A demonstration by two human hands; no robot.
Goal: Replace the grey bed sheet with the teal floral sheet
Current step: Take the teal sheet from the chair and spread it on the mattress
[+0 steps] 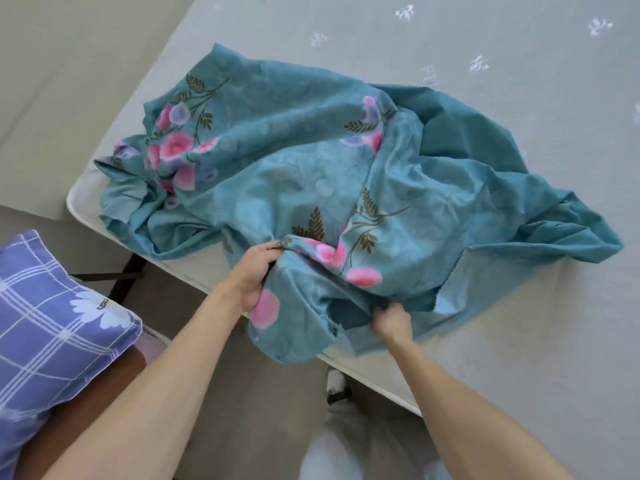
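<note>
Across the middle of the frame, the crumpled teal cotton sheet printed with pink flowers and olive fern leaves (311, 174) lies bunched on the pale grey quilted mattress (519, 306), its lower fold hanging over the mattress's near edge. At lower centre, the left hand (251, 275) has its fingers curled round a gathered fold of the sheet. Just to its right, the right hand (391, 322) pinches another fold near the edge. At lower left, a blue-violet checked pillow with a white daisy print (52, 317) rests on a brown wooden surface (100, 396).
</note>
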